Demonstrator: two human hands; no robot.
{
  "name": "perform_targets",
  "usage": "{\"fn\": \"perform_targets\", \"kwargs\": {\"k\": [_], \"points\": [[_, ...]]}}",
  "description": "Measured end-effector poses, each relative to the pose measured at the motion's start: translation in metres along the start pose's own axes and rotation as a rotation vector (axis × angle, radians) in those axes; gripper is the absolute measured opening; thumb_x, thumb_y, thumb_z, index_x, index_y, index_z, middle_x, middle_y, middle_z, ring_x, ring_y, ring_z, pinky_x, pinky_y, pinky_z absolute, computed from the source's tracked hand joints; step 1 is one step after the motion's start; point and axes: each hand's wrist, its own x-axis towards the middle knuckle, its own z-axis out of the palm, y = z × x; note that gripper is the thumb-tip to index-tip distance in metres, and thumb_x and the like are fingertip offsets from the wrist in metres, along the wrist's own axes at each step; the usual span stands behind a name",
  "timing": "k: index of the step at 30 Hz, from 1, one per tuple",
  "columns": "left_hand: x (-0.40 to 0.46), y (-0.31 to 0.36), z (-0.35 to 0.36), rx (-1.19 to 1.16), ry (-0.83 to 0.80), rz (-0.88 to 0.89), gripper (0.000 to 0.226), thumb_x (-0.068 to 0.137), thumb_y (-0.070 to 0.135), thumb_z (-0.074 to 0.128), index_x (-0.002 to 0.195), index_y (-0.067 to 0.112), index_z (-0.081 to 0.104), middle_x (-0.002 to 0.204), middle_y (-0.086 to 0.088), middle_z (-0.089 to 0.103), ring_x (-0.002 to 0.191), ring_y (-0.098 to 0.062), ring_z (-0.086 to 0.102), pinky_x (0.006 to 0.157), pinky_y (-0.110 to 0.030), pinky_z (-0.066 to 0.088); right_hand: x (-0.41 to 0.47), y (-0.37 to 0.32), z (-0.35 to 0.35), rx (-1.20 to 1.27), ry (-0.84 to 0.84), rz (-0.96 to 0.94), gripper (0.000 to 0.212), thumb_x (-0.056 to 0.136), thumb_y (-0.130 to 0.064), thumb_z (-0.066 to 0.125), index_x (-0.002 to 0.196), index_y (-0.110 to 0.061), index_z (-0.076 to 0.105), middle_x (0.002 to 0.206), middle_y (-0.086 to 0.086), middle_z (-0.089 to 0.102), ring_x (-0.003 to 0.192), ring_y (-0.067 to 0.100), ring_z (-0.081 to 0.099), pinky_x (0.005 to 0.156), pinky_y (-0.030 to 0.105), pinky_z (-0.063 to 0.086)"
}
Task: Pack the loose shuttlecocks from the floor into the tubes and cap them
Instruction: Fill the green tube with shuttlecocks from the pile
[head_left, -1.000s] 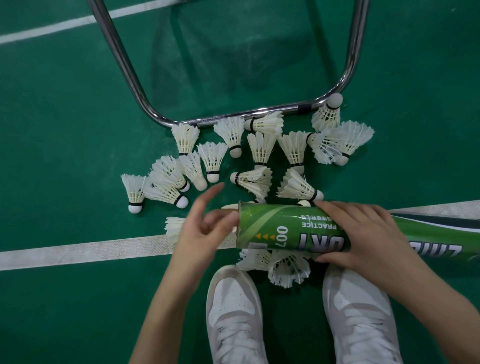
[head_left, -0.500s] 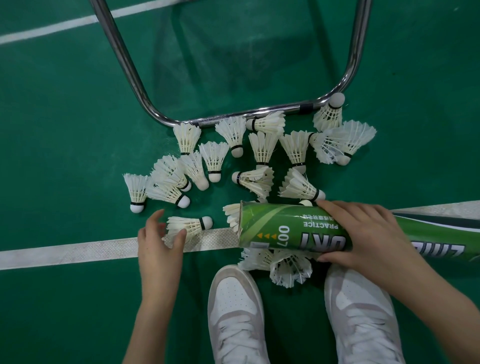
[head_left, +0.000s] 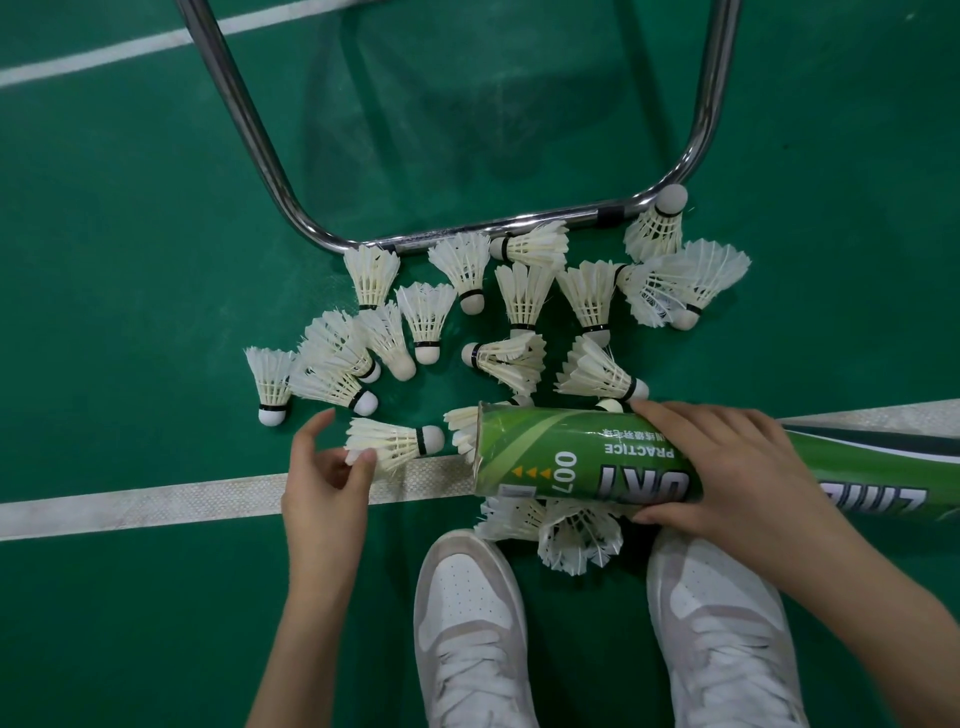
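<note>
A green shuttlecock tube (head_left: 566, 457) lies sideways across the white court line, with my right hand (head_left: 727, 467) gripping it round the middle. Its open mouth faces left, and white feathers (head_left: 460, 428) stick out of it. Several loose white shuttlecocks (head_left: 519, 296) lie scattered on the green floor beyond the tube. One shuttlecock (head_left: 395, 441) lies alone just left of the mouth, cork pointing right. My left hand (head_left: 324, 478) is at its feather end, fingers spread, the thumb touching the feathers. No cap is in view.
A bent chrome tube frame (head_left: 467, 231) rests on the floor behind the pile. More shuttlecocks (head_left: 576, 535) lie under the tube, between my two white shoes (head_left: 467, 623). A white court line (head_left: 156, 506) runs left to right under my hands.
My left hand left the tube mouth and moved left to the lone shuttlecock on the line; its thumb now touches the feathers. My right hand and the tube stayed put.
</note>
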Motion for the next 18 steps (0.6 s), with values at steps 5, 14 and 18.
{"fn": "perform_targets", "kwargs": {"k": [5, 14, 18], "points": [[-0.003, 0.028, -0.001, -0.159, -0.089, 0.039, 0.041, 0.089, 0.008, 0.060, 0.125, 0.026, 0.050, 0.075, 0.001, 0.055, 0.062, 0.008, 0.055, 0.063, -0.001, 0.040, 0.001, -0.001, 0.002, 0.005, -0.014, 0.001, 0.096, 0.047, -0.058, 0.079, 0.130, -0.022, 0.047, 0.115, -0.001, 0.062, 0.100, 0.025, 0.059, 0.089, 0.040, 0.034], [-0.008, 0.048, -0.004, -0.232, -0.166, 0.067, 0.042, 0.088, 0.011, 0.062, 0.121, 0.035, 0.054, 0.068, 0.004, 0.039, 0.068, -0.005, 0.046, 0.071, -0.015, 0.037, 0.001, 0.000, -0.002, 0.000, 0.012, 0.002, 0.095, 0.047, -0.056, 0.079, 0.129, -0.020, 0.049, 0.113, 0.001, 0.064, 0.098, 0.026, 0.060, 0.088, 0.043, 0.038], [-0.010, 0.047, -0.006, -0.236, -0.187, 0.063, 0.045, 0.088, 0.010, 0.062, 0.124, 0.034, 0.053, 0.074, 0.004, 0.043, 0.077, -0.008, 0.047, 0.073, -0.014, 0.040, 0.000, 0.000, -0.002, -0.003, -0.011, 0.010, 0.095, 0.047, -0.056, 0.079, 0.130, -0.019, 0.049, 0.114, 0.000, 0.063, 0.098, 0.026, 0.060, 0.086, 0.045, 0.042]]}}
